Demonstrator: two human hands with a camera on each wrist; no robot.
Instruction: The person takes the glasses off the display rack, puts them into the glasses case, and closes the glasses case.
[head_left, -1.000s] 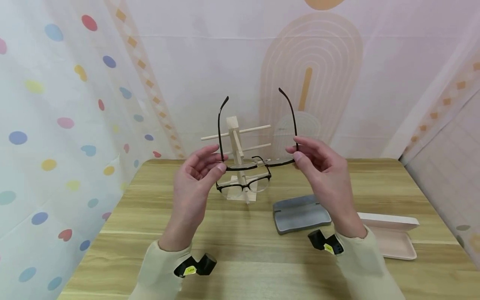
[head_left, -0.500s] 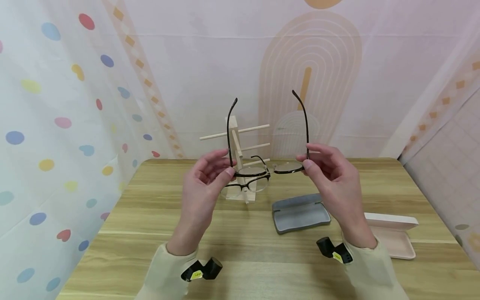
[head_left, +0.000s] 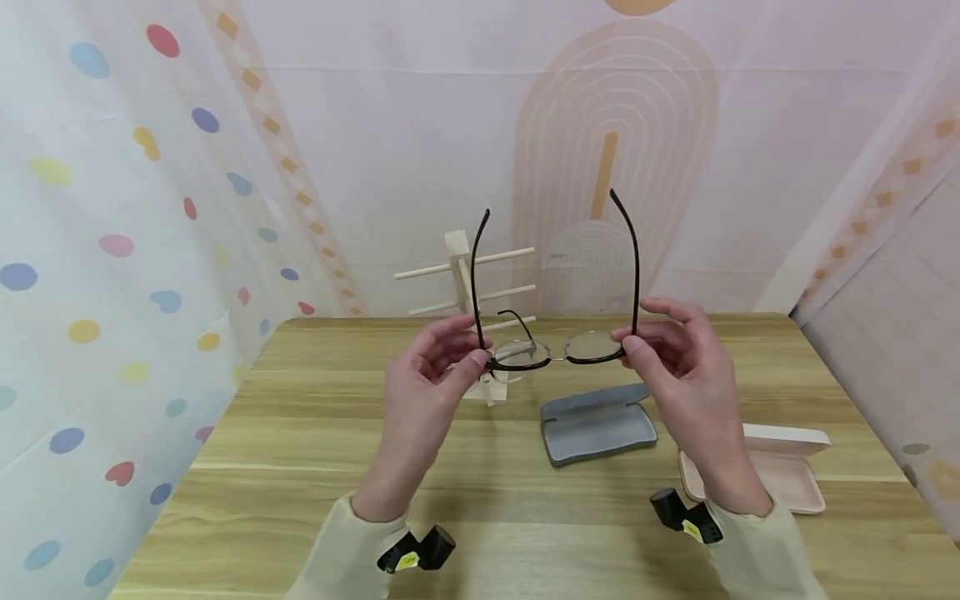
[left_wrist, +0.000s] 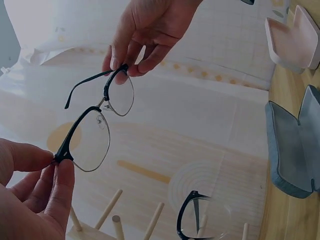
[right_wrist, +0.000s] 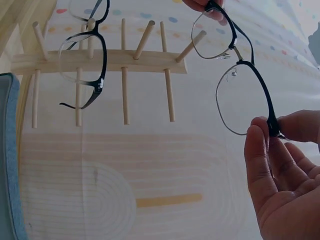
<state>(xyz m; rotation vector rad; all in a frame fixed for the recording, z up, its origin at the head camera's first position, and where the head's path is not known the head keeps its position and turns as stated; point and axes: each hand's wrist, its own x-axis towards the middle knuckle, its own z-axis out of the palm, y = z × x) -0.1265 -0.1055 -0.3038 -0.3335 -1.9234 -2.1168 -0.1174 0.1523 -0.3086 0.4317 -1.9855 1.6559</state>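
While left hand (head_left: 422,392) and right hand (head_left: 693,390) pinch the glasses (head_left: 581,360) aloft, short of the table's (head_left: 315,408) far edge, steadiness likely matters next.

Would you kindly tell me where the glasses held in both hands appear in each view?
Head: the held glasses, just right of centre, between the left hand and right hand.
Left wrist: left of centre.
Right wrist: upper right.
Shared landmark: the wooden stand, behind them in the head view, along the bottom in left wrist, upper left in right wrist.
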